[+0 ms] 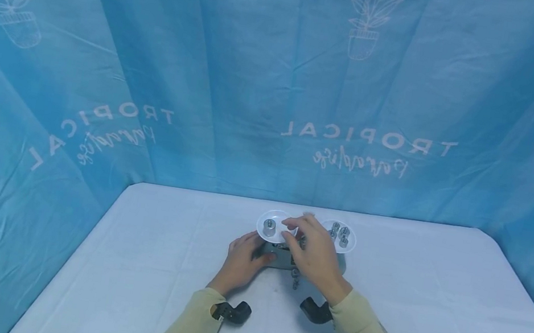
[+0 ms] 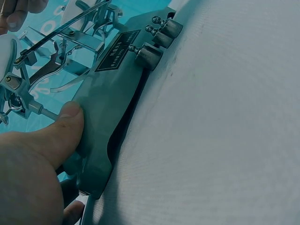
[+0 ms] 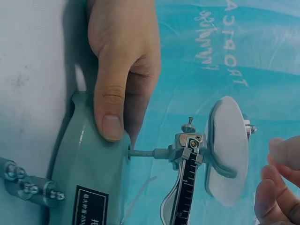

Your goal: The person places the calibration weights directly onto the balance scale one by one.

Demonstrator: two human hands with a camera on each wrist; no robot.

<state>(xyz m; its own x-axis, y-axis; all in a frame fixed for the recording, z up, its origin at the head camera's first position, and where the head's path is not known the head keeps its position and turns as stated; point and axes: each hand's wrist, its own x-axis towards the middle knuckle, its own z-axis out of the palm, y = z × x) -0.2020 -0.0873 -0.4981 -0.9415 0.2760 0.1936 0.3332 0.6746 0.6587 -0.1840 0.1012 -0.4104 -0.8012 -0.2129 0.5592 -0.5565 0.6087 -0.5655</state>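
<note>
A grey-green balance scale with two white pans stands near the table's far side. My left hand grips the left end of its base, thumb on the front face and fingers behind. One metal weight sits upright on the left pan. Over that pan's right side hovers my right hand, its thumb and fingers curved with a gap between them and nothing visible in it. Several small knobbed weights stand on the right pan, which my right hand partly covers.
More knobbed metal weights stand in a row on the white-covered table, close before the base's label. The graduated beam runs between the pans. Blue printed curtains enclose the table's back and sides.
</note>
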